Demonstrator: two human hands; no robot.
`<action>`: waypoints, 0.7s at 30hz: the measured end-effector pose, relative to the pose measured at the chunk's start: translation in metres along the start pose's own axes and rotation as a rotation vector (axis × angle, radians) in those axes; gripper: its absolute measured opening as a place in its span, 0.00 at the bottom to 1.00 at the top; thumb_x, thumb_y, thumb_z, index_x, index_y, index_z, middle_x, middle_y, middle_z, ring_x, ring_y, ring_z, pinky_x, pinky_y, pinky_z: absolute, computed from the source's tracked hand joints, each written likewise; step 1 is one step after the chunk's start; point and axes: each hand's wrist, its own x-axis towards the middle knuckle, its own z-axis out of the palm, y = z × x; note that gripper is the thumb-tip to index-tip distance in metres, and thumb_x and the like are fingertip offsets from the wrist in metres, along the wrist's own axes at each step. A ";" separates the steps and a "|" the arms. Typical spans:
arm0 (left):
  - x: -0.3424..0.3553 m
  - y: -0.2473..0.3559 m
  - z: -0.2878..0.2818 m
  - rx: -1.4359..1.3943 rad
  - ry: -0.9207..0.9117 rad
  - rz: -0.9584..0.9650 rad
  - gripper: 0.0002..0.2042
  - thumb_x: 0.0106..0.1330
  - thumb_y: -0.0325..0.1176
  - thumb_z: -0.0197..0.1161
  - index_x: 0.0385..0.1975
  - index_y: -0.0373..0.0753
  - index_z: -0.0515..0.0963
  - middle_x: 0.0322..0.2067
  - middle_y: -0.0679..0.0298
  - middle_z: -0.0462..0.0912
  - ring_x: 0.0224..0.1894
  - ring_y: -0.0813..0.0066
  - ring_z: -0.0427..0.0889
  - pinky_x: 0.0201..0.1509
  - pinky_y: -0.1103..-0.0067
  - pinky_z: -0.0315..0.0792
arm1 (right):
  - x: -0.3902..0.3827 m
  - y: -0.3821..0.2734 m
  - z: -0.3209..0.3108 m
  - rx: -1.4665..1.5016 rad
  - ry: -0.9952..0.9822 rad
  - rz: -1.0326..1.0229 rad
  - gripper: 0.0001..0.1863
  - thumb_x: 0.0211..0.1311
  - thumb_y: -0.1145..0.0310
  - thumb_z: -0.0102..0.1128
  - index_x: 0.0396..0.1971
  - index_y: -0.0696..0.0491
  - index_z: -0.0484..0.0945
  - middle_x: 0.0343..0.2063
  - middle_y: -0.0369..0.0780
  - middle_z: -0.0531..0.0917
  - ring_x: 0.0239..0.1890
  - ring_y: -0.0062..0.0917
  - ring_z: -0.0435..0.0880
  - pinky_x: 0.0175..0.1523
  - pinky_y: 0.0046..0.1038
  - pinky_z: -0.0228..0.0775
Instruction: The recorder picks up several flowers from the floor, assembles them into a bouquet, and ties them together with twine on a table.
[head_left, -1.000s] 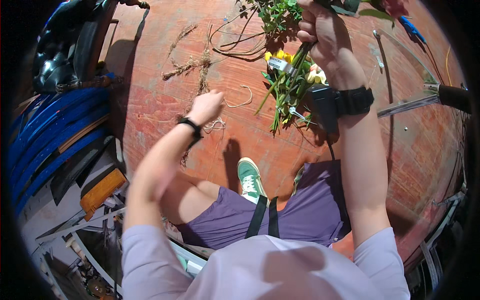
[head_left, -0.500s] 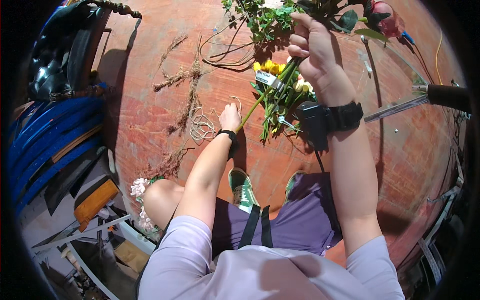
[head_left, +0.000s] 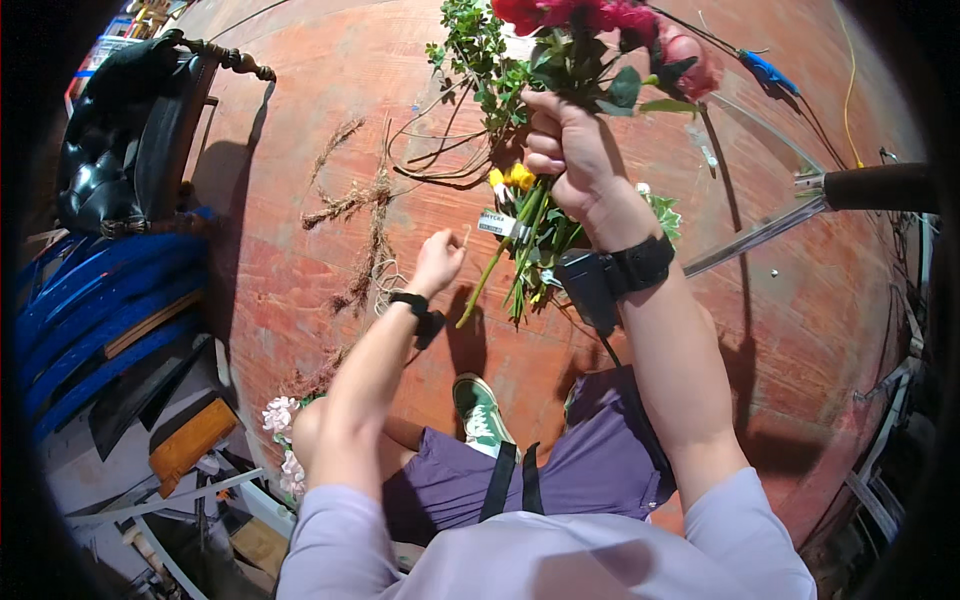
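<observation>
My right hand (head_left: 580, 165) is closed round the stems of a bouquet of red and pink flowers (head_left: 690, 65), held up over the floor. Long green stems (head_left: 495, 262) hang below that fist. My left hand (head_left: 438, 262) is to the left of the stems, apart from them, its fingers pinched on a thin end of twine (head_left: 466, 236). Loose loops of the same twine (head_left: 388, 283) lie by the left wrist, partly hidden. Behind the stems, yellow flowers (head_left: 518, 177) and a white paper label (head_left: 500, 225) show; the right forearm covers part of that pile.
Dried grass sprigs (head_left: 378, 215) and a leafy green vine (head_left: 475, 60) lie on the reddish wooden floor (head_left: 290, 240). A black tufted chair (head_left: 110, 150) and blue coiled tubing (head_left: 110, 300) stand left. To the right is a metal bar with a dark handle (head_left: 880, 187). Pink-white blossoms (head_left: 282, 415) lie by my knee.
My right hand has moved left and slightly down with the bouquet, bringing more red blooms into view. The left hand has drawn left, away from the stems, with the twine end.
</observation>
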 end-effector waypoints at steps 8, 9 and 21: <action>-0.016 0.183 -0.176 -0.611 -0.069 -0.036 0.05 0.71 0.28 0.60 0.37 0.32 0.76 0.26 0.70 0.78 0.28 0.86 0.73 0.34 0.84 0.69 | 0.000 0.008 -0.005 0.078 -0.322 0.132 0.20 0.67 0.69 0.59 0.18 0.41 0.60 0.14 0.22 0.52 0.13 0.08 0.48 0.17 0.16 0.39; -0.026 0.189 -0.184 -0.519 -0.015 -0.035 0.06 0.71 0.29 0.60 0.39 0.32 0.77 0.28 0.72 0.77 0.30 0.88 0.72 0.35 0.85 0.68 | -0.003 0.012 0.000 0.060 -0.327 0.121 0.21 0.68 0.69 0.58 0.18 0.41 0.58 0.13 0.22 0.52 0.13 0.08 0.48 0.17 0.16 0.40; -0.051 0.217 -0.176 -0.454 -0.278 -0.085 0.13 0.69 0.33 0.63 0.45 0.30 0.78 0.27 0.70 0.76 0.27 0.86 0.68 0.31 0.81 0.67 | -0.019 0.063 0.016 -0.018 -0.223 0.052 0.20 0.68 0.67 0.60 0.19 0.42 0.59 0.14 0.24 0.52 0.16 0.10 0.50 0.21 0.18 0.45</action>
